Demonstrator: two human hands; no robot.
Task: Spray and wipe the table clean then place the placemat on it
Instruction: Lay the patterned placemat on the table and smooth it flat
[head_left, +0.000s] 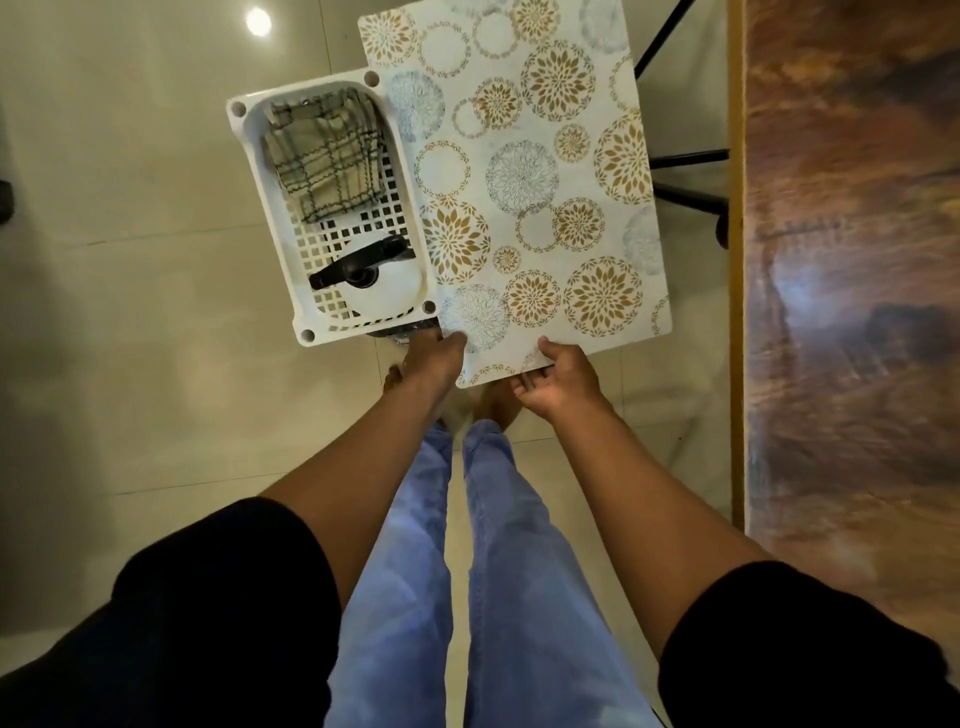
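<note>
A white placemat (524, 171) printed with gold and grey flower circles hangs level above the floor, in front of me. My left hand (435, 358) grips its near left corner. My right hand (553, 382) grips its near edge, thumb on top and fingers underneath. To the placemat's left stands a white perforated basket (249, 156). In it lie a checked cloth (322, 161) and a white spray bottle (382, 288) with a black trigger head. The wood-grain table (852, 260) runs along the right side of the view.
Pale tiled floor (130, 312) lies below, with a ceiling light reflected at the top left. Black legs of a chair or stand (685, 156) show between the placemat and the table's edge. My legs in blue trousers and bare feet are below the hands.
</note>
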